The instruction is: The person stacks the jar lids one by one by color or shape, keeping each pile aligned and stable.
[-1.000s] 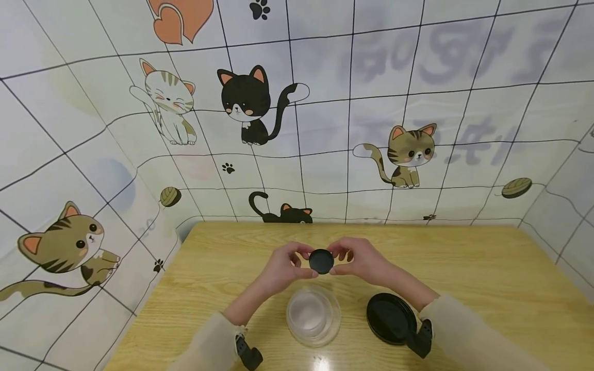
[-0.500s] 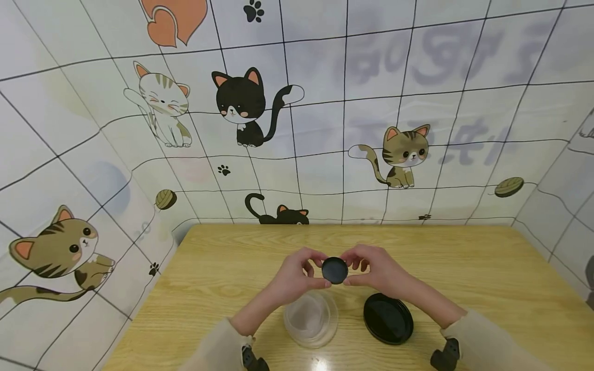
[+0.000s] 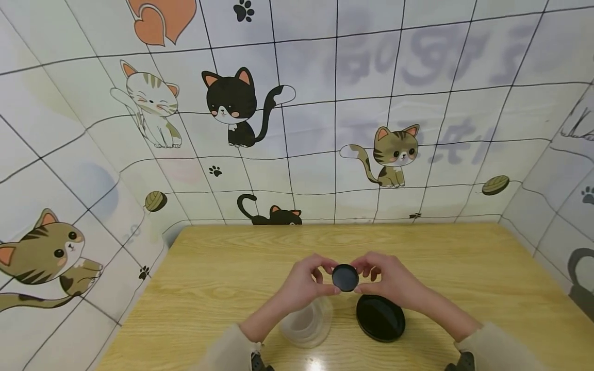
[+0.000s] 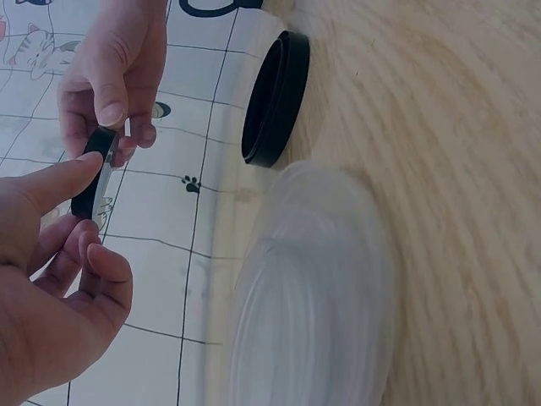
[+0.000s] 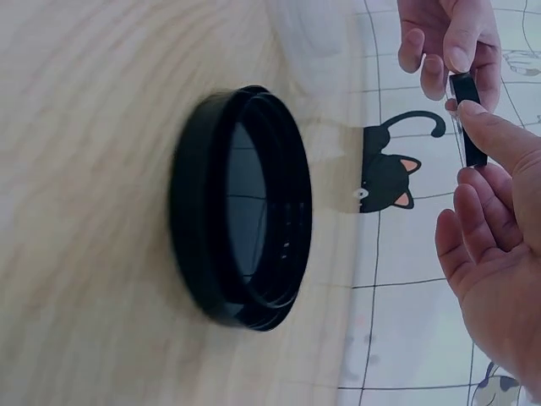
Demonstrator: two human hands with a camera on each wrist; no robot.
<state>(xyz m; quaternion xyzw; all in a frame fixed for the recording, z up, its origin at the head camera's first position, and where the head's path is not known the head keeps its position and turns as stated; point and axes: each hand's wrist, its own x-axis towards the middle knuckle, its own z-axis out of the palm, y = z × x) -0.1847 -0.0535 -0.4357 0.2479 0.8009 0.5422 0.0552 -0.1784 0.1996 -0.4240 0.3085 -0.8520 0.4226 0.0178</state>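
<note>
Both hands hold a small round black lid up over the table, its flat face tilted toward the head camera. My left hand pinches its left edge between thumb and fingers. On the opposite edge, my right hand does the same; the wrist views show the lid edge-on, as a thin disc. Below the left hand a clear plastic round container stands on the table, partly covered by that hand in the head view. Beneath the right hand lies a larger black round lid with a raised rim, its hollow side up.
The wooden table runs back to a white wall sheet printed with cats and a grid of lines. Side sheets stand at left and right. Dark devices are strapped at both wrists, over pale sleeves.
Both hands have shifted right and closer to the body with the small lid between them. The head view has turned slightly right. The container and larger lid stay put on the table.
</note>
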